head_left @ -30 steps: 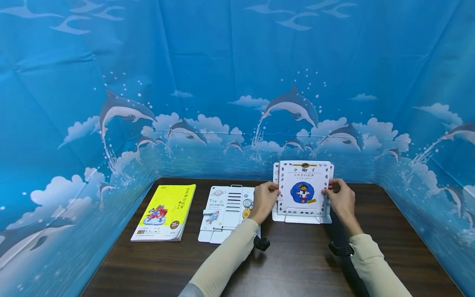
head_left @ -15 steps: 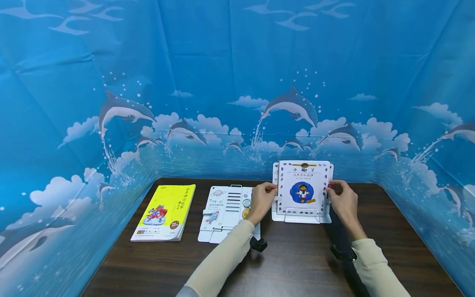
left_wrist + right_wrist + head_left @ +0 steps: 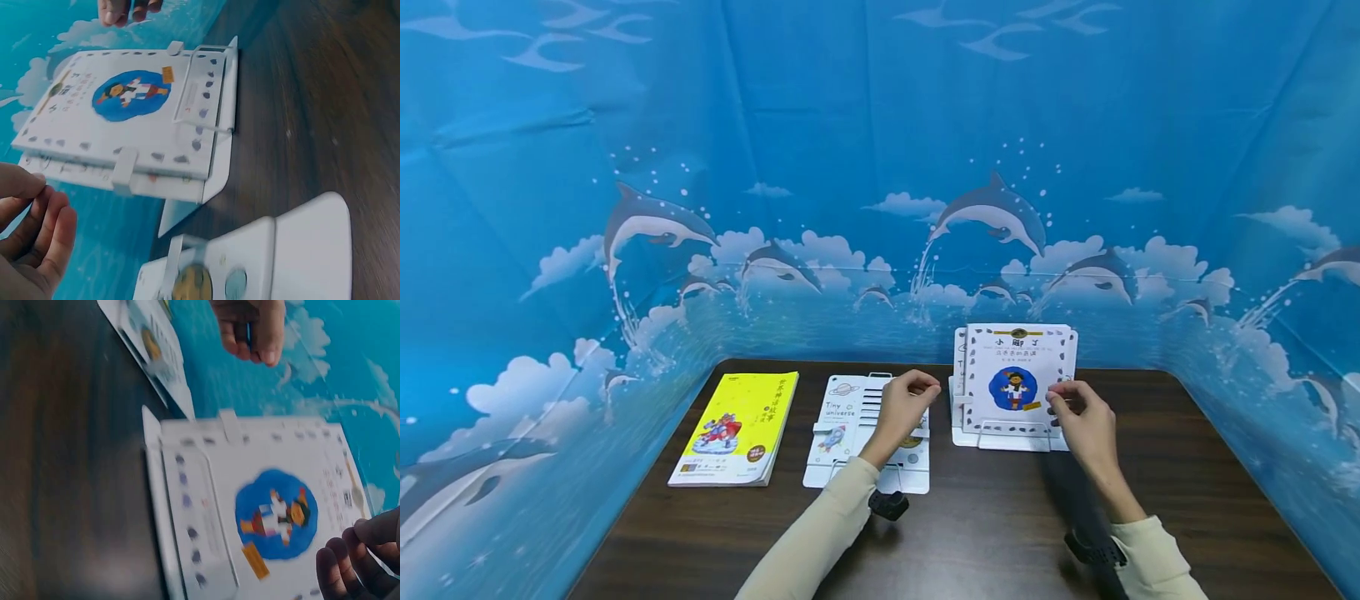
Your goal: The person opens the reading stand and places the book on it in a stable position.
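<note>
On your far left, a yellow book (image 3: 733, 425) lies face up on the desk (image 3: 985, 533), a red figure printed on its cover. Just to its right is a white "Tiny universe" stand (image 3: 838, 406), decorated with a planet and a rocket. Your left hand (image 3: 901, 412) is above this stand, its fingers loosely bent toward the thumb, released and gripping nothing; a dark band (image 3: 888, 505) circles that wrist. Farther right, the white book (image 3: 1017, 354) with the blue round picture leans back on the second stand (image 3: 965, 438). A wire holder (image 3: 1000, 423) crosses the front of its lower part, and a white clip (image 3: 229, 425) sits at its left edge. Your right hand (image 3: 1086, 417) is at the book's right side, fingers bent and released, the tips just in front of the cover. Behind everything hangs a blue dolphin backdrop (image 3: 850, 125).
</note>
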Motion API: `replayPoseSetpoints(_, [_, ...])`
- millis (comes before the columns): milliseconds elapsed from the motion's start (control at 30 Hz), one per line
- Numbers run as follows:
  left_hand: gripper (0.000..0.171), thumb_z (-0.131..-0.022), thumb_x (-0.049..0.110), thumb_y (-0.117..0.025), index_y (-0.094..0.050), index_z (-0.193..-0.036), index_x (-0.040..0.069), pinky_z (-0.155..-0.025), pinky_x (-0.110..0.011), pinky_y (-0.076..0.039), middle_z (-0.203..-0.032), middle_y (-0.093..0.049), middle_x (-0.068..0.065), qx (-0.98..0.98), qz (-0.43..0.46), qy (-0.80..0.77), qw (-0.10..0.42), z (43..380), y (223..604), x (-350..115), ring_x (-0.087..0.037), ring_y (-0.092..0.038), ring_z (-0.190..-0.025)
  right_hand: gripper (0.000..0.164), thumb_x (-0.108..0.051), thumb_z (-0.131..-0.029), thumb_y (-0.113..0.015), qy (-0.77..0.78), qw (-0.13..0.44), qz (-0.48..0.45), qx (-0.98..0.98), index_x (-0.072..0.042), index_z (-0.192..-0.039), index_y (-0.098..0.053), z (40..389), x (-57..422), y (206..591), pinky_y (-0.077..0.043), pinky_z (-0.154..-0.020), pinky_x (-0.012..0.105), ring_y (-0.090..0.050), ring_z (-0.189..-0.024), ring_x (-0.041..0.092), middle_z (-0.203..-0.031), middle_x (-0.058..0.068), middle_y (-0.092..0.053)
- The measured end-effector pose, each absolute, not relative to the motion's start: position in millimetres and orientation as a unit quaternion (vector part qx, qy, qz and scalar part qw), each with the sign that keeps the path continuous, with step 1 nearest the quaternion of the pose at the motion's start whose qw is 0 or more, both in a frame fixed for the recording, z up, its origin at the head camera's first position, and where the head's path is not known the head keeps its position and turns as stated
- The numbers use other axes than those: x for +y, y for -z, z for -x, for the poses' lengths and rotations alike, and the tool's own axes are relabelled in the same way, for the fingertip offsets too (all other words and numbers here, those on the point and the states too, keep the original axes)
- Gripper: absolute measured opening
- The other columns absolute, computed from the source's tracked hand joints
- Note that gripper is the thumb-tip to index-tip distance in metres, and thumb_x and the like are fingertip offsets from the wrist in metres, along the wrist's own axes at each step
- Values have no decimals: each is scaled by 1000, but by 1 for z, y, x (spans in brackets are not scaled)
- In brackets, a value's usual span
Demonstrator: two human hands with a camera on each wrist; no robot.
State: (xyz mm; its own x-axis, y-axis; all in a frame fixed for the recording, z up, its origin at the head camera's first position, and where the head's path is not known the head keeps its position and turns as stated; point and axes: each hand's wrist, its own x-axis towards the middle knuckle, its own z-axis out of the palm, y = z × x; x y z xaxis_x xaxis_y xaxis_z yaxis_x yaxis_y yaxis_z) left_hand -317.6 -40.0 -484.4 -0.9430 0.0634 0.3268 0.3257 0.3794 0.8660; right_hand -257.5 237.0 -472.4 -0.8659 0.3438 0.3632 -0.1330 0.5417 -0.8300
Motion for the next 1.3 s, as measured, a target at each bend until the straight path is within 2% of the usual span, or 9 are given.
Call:
replayPoseSetpoints(233, [6, -97, 13, -78, -79, -99, 8, -71, -21, -56, -91, -79, -8, -814, 111, 560, 105, 303, 489, -79, -7, -68, -76, 8, -6, -101, -73, -518, 200, 15, -832, 0, -105, -74, 245, 203, 478, -56, -59, 20, -69, -74, 17, -94, 21, -76])
replayPoseSetpoints(400, [7, -96, 12, -78, -80, -100, 7, -69, -22, -57, -91, -79, -8, -818, 105, 557, 100, 291, 495, -110, -9, -69, -76, 5, -6, -100, -73, -535, 160, -15, -830, -1, -102, -73, 236, 174, 483, -55, -60, 22, -65, -74, 10, -90, 16, -74])
replayPoseSetpoints(700, [6, -96, 13, -78, -80, -101, 9, -70, -20, -56, -90, -78, -3, -856, 49, 509, 78, 266, 511, -163, -11, -68, -76, 9, -12, -98, -76, -544, 100, -55, -831, -3, -96, -74, 225, 129, 500, -52, -55, 23, -61, -64, 9, -81, 7, -71])
replayPoseSetpoints(967, [4, -94, 9, -80, -80, -97, 10, -75, -19, -53, -90, -75, 1, -889, 44, 450, 69, 252, 527, -189, -10, -62, -81, 3, -7, -96, -76, -479, 74, -117, -867, -4, -96, -76, 229, 106, 512, -52, -67, 21, -61, -71, 4, -82, -1, -72])
replayPoseSetpoints(1100, [9, -91, 5, -81, -78, -97, 10, -75, -19, -54, -92, -71, 0, -896, 51, 434, 73, 246, 532, -194, -10, -62, -82, 3, -4, -94, -78, -442, 70, -146, -882, -5, -97, -76, 232, 97, 517, -52, -66, 21, -60, -72, 3, -83, -1, -73])
replayPoseSetpoints(1300, [20, -87, 8, -86, -75, -103, 6, -72, -20, -51, -94, -66, -3, -911, 45, 408, 32, 242, 531, -199, -12, -59, -81, 6, -5, -92, -80, -411, 46, -192, -890, -3, -97, -77, 234, 87, 522, -51, -63, 20, -59, -71, 0, -82, -1, -73])
